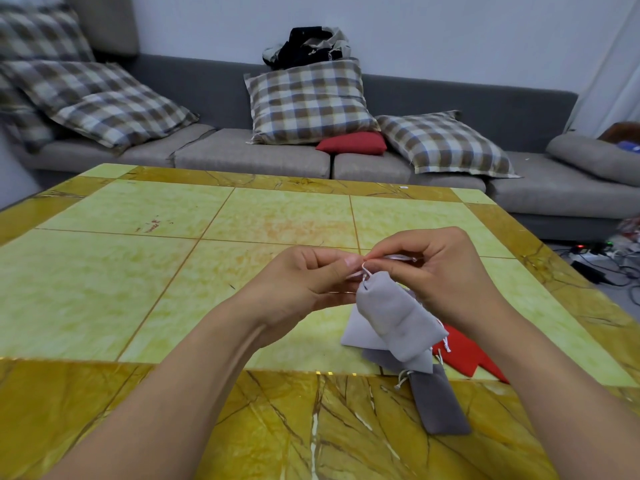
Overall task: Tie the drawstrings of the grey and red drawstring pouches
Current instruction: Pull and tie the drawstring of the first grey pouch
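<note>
1. Head view, hands: left hand [311, 275] and right hand [429, 268] meet above the yellow-green marble-pattern table [138, 271]. Each pinches the thin white drawstring [366, 271] at the gathered neck of a light grey velvet drawstring pouch [391, 317]. Pouch hangs from the cord, mouth up, body tilted toward the near right.
2. Step in hand (judgement): knot being formed on this grey pouch. To do well: keep the neck cinched, hold both cord ends taut, cross them close to the fabric, pull evenly so the knot seats at the neck. Cord is thin and partly hidden by fingertips; whether a loop is formed I cannot tell.
3. Other pouches: flat pale grey pouches [356, 332] lie beneath the held one; a dark grey velvet pouch [438, 403] lies nearer, cords loose; red fabric pouches [465, 355] sit just right, partly covered. Red ones appear not yet tied.
4. Obstructions: pile lies directly under the hanging pouch; loose cords could snag.
5. Background: grey sofa [450, 95] with checked cushions [308, 102], well apart.
</note>
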Demonstrator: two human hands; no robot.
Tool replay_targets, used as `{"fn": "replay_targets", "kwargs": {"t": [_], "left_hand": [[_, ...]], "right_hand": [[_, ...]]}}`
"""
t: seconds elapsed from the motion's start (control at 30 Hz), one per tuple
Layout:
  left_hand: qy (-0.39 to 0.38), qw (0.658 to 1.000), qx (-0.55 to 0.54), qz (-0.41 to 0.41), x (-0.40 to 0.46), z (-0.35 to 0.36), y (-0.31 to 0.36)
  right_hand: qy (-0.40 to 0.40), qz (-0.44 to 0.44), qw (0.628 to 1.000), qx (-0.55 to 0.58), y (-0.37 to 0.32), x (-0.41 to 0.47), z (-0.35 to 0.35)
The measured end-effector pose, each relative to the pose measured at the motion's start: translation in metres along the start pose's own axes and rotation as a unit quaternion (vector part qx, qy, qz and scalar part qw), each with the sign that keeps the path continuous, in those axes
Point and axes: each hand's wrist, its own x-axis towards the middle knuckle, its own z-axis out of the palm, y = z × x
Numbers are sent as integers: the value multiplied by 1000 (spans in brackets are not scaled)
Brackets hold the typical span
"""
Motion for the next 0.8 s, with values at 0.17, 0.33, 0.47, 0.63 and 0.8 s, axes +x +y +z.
{"fn": "replay_targets", "kwargs": {"t": [0.17,0.33,0.47,0.63,0.8], "left_hand": [[53,998,32,16,0,3,-2],[68,983,166,37,1,3,-5],[51,985,159,35,-1,5,-4],[39,998,54,7,-1,6,-3],[71,996,56,16,0,9,-5]], "right_hand": [[1,-13,1000,-3,-3,0,2],[-84,-5,995,-48,0,1,-5],[-99,-22,992,-77,-3,2,-8],[-51,-21,997,-54,-2,3,-8],[-57,-16,997,-39,0,2,-6]]}}
